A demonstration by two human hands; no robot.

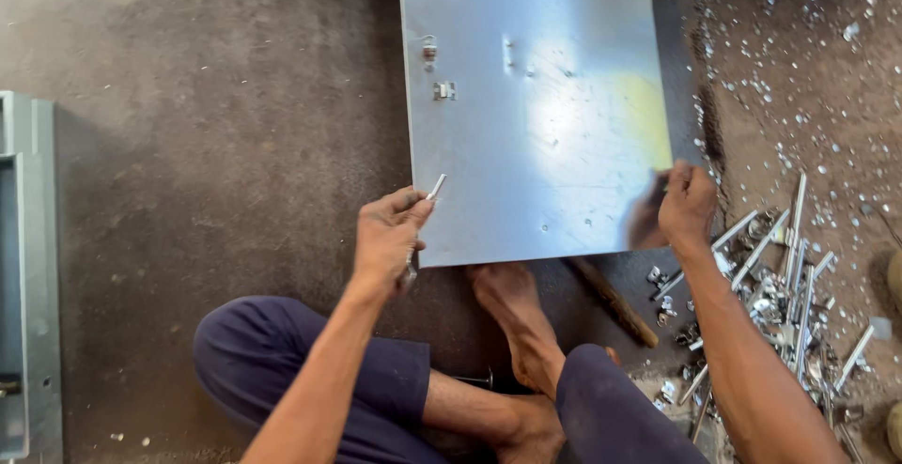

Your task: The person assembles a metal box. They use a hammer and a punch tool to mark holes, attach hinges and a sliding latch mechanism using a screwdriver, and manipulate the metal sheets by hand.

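No packages, labels, signs or screens show in this view.
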